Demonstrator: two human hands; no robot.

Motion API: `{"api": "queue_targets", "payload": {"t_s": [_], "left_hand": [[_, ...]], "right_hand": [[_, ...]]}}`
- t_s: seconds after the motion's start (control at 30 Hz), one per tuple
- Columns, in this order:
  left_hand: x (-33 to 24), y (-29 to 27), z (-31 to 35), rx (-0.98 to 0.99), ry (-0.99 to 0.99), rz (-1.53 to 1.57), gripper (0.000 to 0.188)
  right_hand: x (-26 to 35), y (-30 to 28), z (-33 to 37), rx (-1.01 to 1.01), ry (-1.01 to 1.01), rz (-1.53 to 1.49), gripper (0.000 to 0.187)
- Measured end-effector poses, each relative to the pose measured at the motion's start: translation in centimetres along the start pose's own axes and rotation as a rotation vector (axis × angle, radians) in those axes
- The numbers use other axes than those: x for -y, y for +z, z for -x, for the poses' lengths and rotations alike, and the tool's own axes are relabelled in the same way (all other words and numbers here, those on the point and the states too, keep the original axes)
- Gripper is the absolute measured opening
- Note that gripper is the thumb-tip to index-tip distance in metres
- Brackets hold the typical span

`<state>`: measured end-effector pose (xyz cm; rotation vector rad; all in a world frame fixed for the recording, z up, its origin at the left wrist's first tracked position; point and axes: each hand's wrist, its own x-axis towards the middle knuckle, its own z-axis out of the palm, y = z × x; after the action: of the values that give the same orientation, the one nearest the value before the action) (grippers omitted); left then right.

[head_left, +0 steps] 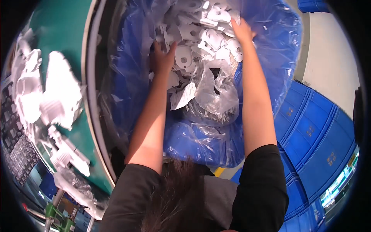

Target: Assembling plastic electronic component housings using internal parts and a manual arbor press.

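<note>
A blue bin lined with clear plastic [284,46] holds a heap of white plastic parts [183,58], several with round holes. My left hand [164,60] reaches into the heap's left side, thumb and fingers spread around the parts there. Further back on the right, my right hand [243,31] is closed at the edge of a white plastic part; some of its fingers are hidden. Between my forearms lies a crumpled clear plastic bag [216,94] with a dark gap in it. A white printed paper slip [183,96] rests beside the bag.
To the left, a green table [69,34] with a pale raised edge carries more white plastic parts [62,89]. Blue crates [309,127] stand close by on the right. A green metal clamp-like fitting [54,212] sits at the lower left.
</note>
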<state>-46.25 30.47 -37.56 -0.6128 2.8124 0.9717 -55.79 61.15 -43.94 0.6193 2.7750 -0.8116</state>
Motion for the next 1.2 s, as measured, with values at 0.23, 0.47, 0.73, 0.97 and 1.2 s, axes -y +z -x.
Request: {"api": "queue_targets", "payload": {"t_s": [0.23,0.47,0.73,0.97,1.2], "left_hand": [[2.2,2.6,-6.3,0.292,0.122,0.222,0.105],[-1.0,-2.3,-4.9,0.798,-0.317,0.502,0.082],[0.8,0.9,-6.9,0.325,0.135,-0.214,0.082],[-1.0,0.8,-5.6,0.615,0.11,0.532,0.076],[1.5,1.6,-9.3,0.946,0.005,0.879,0.076]], "right_hand": [[-1.9,2.4,-5.9,-0.018,0.011,-0.005,0.091],[0.8,2.7,0.6,0.257,0.036,-0.638,0.069],[3.9,2.9,5.2,-0.159,0.092,0.11,0.091],[0.3,4.9,3.2,-0.128,0.159,-0.067,0.082],[2.1,2.6,5.2,0.105,-0.064,-0.545,0.036]]}}
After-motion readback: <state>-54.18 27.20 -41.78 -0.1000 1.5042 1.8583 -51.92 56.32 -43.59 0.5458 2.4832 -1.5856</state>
